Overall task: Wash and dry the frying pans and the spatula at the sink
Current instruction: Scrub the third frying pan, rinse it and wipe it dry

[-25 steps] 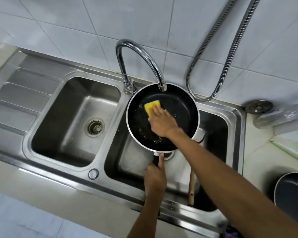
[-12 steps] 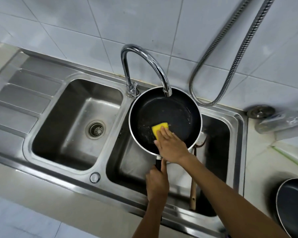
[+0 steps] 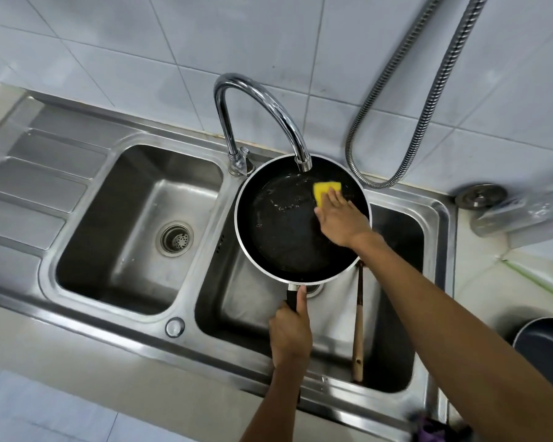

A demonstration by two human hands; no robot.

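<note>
Left hand [image 3: 290,333] grips pan [image 3: 281,240] handle; right hand [image 3: 339,218], fingers flat, presses sponge [image 3: 325,189]. Faucet spout [image 3: 262,102] overhangs pan. Spatula [image 3: 359,330] head hidden beneath; second pan [image 3: 546,349] cropped.

No readable text, label, brand, number or sign appears on anything here.

The pan [image 3: 284,237] gripped by the left hand [image 3: 290,333] is black with a silver rim. The sponge [image 3: 326,190] under the right hand [image 3: 340,222] is yellow. Just right of the grip, the spatula [image 3: 358,342] is tan wood, darker toward the pan.
</note>
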